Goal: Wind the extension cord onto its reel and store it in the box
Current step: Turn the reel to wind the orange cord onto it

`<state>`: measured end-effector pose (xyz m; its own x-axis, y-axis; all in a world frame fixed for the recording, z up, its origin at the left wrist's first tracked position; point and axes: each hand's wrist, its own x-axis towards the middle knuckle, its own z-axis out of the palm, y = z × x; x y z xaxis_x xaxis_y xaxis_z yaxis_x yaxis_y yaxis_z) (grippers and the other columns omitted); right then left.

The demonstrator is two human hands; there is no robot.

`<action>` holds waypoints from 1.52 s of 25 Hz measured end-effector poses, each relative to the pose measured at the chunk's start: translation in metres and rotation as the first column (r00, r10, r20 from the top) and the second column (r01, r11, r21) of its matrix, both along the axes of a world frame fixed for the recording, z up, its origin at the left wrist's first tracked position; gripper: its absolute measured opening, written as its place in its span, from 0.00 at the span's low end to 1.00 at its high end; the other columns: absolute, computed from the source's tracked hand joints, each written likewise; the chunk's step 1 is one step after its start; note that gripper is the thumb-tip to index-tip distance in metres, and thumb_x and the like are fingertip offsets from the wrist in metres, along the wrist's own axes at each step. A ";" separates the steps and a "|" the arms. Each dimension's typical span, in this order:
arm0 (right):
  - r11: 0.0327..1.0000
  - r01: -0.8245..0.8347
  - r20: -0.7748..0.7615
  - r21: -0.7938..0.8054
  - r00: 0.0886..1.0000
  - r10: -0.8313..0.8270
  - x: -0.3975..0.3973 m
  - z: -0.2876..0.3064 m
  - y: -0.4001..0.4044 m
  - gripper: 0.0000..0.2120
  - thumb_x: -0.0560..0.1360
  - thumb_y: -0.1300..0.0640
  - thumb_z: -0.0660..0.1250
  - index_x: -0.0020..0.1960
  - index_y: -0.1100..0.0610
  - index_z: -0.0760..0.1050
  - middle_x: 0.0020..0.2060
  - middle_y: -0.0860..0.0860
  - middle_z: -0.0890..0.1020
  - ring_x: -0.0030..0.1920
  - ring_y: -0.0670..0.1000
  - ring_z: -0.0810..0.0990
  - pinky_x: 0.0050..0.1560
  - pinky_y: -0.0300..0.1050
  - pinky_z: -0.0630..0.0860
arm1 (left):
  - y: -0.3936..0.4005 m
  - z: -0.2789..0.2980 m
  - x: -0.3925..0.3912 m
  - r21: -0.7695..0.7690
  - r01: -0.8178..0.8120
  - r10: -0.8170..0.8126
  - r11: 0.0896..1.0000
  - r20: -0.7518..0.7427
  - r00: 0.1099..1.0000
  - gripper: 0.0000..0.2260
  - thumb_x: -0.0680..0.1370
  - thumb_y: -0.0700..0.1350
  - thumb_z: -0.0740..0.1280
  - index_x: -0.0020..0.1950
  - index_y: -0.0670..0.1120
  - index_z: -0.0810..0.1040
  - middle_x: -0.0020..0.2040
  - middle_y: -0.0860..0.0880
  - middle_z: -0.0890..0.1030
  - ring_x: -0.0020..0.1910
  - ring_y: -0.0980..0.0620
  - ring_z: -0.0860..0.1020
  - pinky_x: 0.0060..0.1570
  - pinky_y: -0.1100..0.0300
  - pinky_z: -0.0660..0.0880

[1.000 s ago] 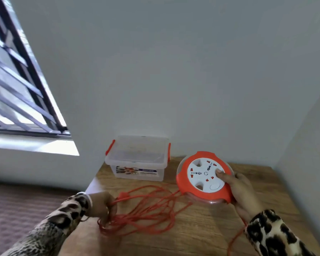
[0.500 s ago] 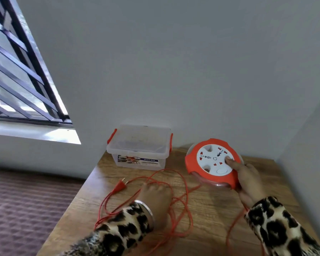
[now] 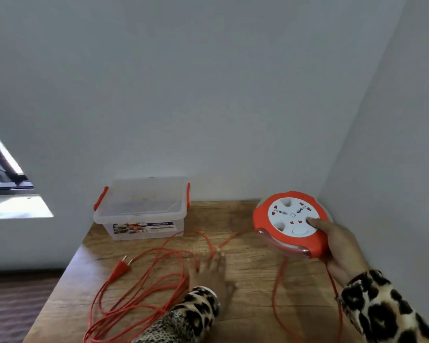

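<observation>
On the wooden table (image 3: 245,313), a clear box (image 3: 144,209) with its lid on sits against the back wall. My right hand (image 3: 337,246) grips the orange reel (image 3: 291,222), tilted with its socket face up and toward me. Loose orange cord (image 3: 144,288) sprawls front-left, its plug (image 3: 120,267) pointing pins away, toward the box. My left hand (image 3: 212,271) lies on the cord, fingers extended and blurred.

Soft daylight from the window (image 3: 3,174) at left, bright sill glare, left hand (image 3: 212,271) motion-blurred, wide-angle edge bending
</observation>
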<state>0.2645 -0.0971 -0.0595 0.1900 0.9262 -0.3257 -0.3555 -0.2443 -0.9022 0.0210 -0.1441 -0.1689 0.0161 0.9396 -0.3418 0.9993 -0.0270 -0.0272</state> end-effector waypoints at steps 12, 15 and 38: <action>0.997 -0.001 -0.006 -0.076 1.000 0.000 0.017 -0.029 -0.016 0.23 0.65 0.62 0.74 0.59 0.63 0.75 0.43 0.59 0.86 0.41 0.59 0.86 0.32 0.49 0.80 | 0.010 0.022 0.024 0.205 0.235 -0.235 0.950 -0.026 0.972 0.26 0.78 0.51 0.56 0.76 0.45 0.60 0.76 0.36 0.58 0.75 0.34 0.53 0.72 0.36 0.50; 0.998 -0.021 -0.016 -0.057 1.000 0.020 0.014 -0.030 -0.017 0.23 0.65 0.62 0.74 0.58 0.61 0.75 0.44 0.59 0.86 0.42 0.60 0.85 0.33 0.50 0.80 | -0.013 0.012 0.069 0.163 0.449 -0.472 0.878 0.146 0.870 0.26 0.78 0.57 0.57 0.75 0.54 0.60 0.77 0.42 0.58 0.76 0.38 0.52 0.71 0.34 0.46; 0.920 -0.350 -0.062 -0.173 0.937 0.345 -0.104 -0.081 -0.029 0.13 0.64 0.71 0.63 0.47 0.66 0.78 0.46 0.64 0.84 0.48 0.66 0.82 0.46 0.64 0.78 | -0.077 0.017 -0.159 -0.084 0.449 -0.447 0.889 0.046 0.893 0.32 0.73 0.42 0.59 0.77 0.42 0.57 0.78 0.46 0.57 0.78 0.47 0.52 0.71 0.32 0.42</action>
